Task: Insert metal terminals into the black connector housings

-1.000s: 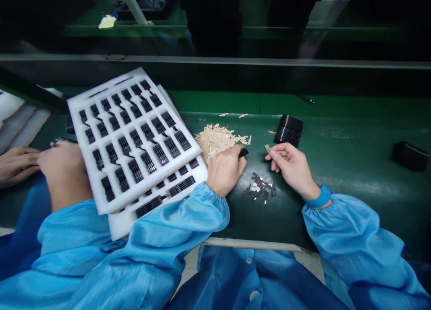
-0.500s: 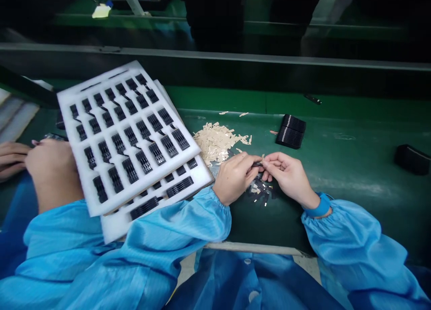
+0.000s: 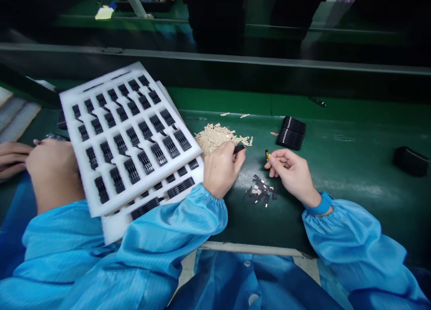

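Note:
My left hand (image 3: 222, 168) is closed on a small black part (image 3: 239, 148), most of it hidden by the fingers. It rests at the near edge of a heap of thin beige strips (image 3: 215, 135). Between thumb and fingertips, my right hand (image 3: 289, 168) pinches a small black-and-yellow strip (image 3: 267, 155), raised upright. The two hands are apart. Below and between them lies a loose pile of small black strips (image 3: 261, 191), some with pale or shiny ends. A block of black slotted parts (image 3: 291, 133) sits beyond my right hand.
White foam trays (image 3: 116, 166) holding rows of black parts are stacked at left, under my left forearm. A co-worker's hands (image 3: 50, 171) work beyond them. Another black block (image 3: 411, 161) stands far right. A dark strip (image 3: 317, 102) lies on the green bench (image 3: 350, 184) toward the back.
My right hand brought a beige strip to the black part in my left hand, and the hands met. They have since parted; my right hand now holds a black-and-yellow strip.

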`<action>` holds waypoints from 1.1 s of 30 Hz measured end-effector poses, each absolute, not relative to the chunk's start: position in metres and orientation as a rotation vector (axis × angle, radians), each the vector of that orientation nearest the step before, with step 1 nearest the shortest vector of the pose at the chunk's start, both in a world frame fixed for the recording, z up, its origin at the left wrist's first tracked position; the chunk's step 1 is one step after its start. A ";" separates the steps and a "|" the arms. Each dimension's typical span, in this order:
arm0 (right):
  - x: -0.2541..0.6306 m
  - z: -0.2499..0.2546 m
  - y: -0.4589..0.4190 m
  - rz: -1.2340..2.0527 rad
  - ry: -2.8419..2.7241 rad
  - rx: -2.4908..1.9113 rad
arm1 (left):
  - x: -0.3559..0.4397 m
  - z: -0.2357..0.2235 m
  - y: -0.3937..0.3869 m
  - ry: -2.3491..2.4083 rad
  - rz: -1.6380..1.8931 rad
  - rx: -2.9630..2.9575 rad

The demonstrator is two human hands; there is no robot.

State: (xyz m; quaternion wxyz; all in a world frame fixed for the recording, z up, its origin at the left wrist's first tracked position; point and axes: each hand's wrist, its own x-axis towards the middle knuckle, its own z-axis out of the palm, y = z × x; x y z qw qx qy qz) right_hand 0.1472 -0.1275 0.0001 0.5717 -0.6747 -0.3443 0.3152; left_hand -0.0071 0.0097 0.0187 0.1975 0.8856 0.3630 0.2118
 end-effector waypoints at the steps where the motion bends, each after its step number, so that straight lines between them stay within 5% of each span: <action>1: 0.148 0.000 -0.127 0.741 -0.797 -1.582 | -0.008 0.020 0.011 1.028 0.589 2.517; 8: 0.144 0.000 -0.130 0.618 -1.075 -1.706 | -0.004 0.019 0.005 0.559 0.351 2.083; 16: 0.142 0.006 -0.130 0.291 -1.172 -1.770 | -0.002 0.013 0.001 0.628 0.415 2.129; 33: 0.147 0.002 -0.132 0.748 -1.082 -1.674 | -0.003 0.018 -0.003 0.531 0.349 2.152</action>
